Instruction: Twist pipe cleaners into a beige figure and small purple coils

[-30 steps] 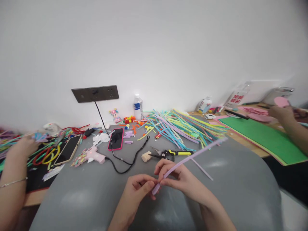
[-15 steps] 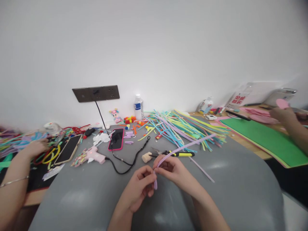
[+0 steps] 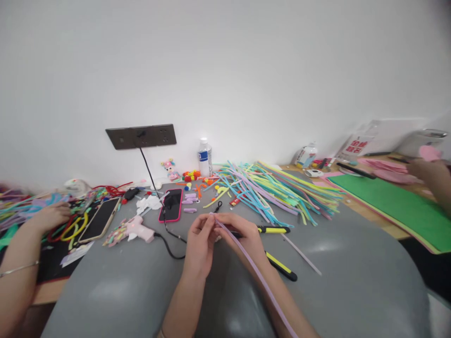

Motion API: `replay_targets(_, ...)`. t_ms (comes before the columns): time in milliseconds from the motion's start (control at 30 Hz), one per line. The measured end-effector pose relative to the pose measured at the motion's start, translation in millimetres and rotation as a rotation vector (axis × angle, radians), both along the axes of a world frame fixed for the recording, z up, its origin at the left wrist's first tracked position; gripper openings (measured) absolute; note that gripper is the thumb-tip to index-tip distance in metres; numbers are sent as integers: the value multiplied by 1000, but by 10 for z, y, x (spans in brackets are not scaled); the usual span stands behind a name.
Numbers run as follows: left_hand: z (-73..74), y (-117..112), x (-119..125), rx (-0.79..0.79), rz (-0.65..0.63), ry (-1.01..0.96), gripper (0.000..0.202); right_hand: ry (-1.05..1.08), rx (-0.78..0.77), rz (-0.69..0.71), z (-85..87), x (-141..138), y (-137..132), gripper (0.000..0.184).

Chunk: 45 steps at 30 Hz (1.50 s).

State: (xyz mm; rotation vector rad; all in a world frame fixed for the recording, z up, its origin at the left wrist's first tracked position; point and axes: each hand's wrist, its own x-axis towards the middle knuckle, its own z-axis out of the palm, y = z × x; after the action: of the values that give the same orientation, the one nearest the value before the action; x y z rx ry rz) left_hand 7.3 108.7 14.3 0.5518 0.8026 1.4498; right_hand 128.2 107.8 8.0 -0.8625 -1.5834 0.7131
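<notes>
A long lilac pipe cleaner (image 3: 256,274) runs from my fingertips down across my right forearm toward the bottom edge. Its upper end is pinched by my left hand (image 3: 201,241) and my right hand (image 3: 243,233), which meet at the fingertips. Behind and partly under my right hand lie pliers with black-and-yellow handles (image 3: 282,267); their jaws are hidden. A thin pale lilac pipe cleaner (image 3: 303,253) lies on the grey table (image 3: 338,291) to the right. Short lilac bent pieces (image 3: 190,202) are grouped beyond my left hand.
Behind my hands spreads a heap of coloured pipe cleaners (image 3: 268,185). A pink glue gun (image 3: 139,228), a pink-cased phone (image 3: 171,205) and a water bottle (image 3: 204,157) stand or lie leftward. A co-worker's arm (image 3: 24,249) is at far left, another person's hand (image 3: 431,171) at far right, near green sheets (image 3: 398,202).
My hands have moved up and slightly left, closer together. The lilac pipe cleaner's long end has swung from up-right to down-right over my right forearm. More of the pliers' handles shows.
</notes>
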Motion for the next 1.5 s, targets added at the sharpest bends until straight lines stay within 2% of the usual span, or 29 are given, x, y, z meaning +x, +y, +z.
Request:
replay_targets(133, 68, 23, -74, -13, -97, 127, 35, 31, -47, -36, 31, 90, 33, 17)
replay_targets(233, 138, 40, -156, 76, -142, 296, 35, 14, -39, -15, 113, 177, 73, 15)
replay_targets(333, 148, 53, -210, 152, -171, 419, 25, -4, -38, 23, 168, 214, 94, 17)
replay_targets(467, 110, 45, -240, 122, -203, 404, 25, 71, -181, -17, 147, 192, 93, 20)
replay_targets(533, 119, 48, -260, 80, -284, 368, 27, 163, -270, -6, 137, 196, 113, 24)
replay_targets(600, 152, 81, -290, 36, -421, 357, 28, 198, -341, 88, 164, 231, 162, 27)
replay_targets(733, 255, 283, -357, 46, -675, 423, 26, 94, -448, 330, 332, 360, 329, 24)
replay_targets(967, 367, 795, -337, 72, -902, 569, 25, -104, -483, 487, 630, 513, 690, 24)
replay_targets(1133, 325, 973, -290, 89, -858, 543, 28, -149, -407, 508, 631, 534, 937, 24)
replay_targets(1367, 197, 1103, -268, 70, -763, 453, 30, 15, -397, 406, 338, 474, 1136, 28)
replay_targets(1500, 125, 1146, -260, 43, -701, 417, 31, 55, -373, 338, 244, 427, 1179, 28)
